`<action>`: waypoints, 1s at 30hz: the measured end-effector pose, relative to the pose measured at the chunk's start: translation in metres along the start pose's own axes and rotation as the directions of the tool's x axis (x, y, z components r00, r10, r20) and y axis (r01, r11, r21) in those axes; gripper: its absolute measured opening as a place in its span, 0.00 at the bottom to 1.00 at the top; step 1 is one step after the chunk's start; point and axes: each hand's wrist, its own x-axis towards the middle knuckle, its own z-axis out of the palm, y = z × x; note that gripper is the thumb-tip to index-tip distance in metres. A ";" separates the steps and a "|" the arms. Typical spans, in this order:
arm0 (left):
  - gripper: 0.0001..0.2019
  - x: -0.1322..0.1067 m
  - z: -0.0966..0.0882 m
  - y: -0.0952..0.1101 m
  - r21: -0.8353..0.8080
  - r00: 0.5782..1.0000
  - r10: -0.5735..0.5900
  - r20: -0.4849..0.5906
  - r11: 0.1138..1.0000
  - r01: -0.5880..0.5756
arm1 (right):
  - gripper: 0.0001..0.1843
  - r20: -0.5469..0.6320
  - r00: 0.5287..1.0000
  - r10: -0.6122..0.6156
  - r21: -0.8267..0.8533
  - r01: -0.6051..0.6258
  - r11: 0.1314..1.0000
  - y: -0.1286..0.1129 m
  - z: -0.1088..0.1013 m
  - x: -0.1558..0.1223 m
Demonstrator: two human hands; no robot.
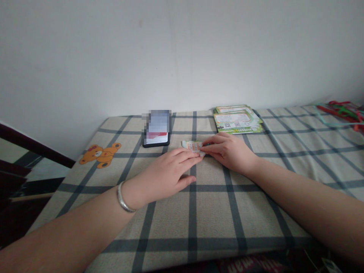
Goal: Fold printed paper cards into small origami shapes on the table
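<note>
A small piece of printed paper (190,145), whitish with orange and green print, lies on the checked cloth between my hands. My left hand (172,170) rests flat with its fingers stretched out, the fingertips over the paper's near edge and the thumb apart. From the right, my right hand (231,152) has its fingers pressed together, pinching the paper's right end. Fingers hide part of the paper, so its full shape does not show.
A phone (157,139) with a lit screen lies at the back left. Behind my right hand is a stack of green-and-white printed cards (234,118). A bear picture (101,154) is at the left; coloured strips (345,112) lie far right. A wall (182,57) stands behind.
</note>
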 end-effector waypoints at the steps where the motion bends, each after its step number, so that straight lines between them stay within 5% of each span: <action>1: 0.25 0.000 0.000 0.001 0.014 1.000 0.001 0.001 1.000 -0.001 | 0.14 -0.002 1.000 -0.003 -0.007 0.003 1.000 0.000 0.000 0.000; 30: 0.24 0.001 -0.001 0.000 0.061 1.000 0.015 0.014 0.998 -0.016 | 0.11 0.012 1.000 0.025 -0.039 -0.024 0.999 -0.003 -0.004 -0.001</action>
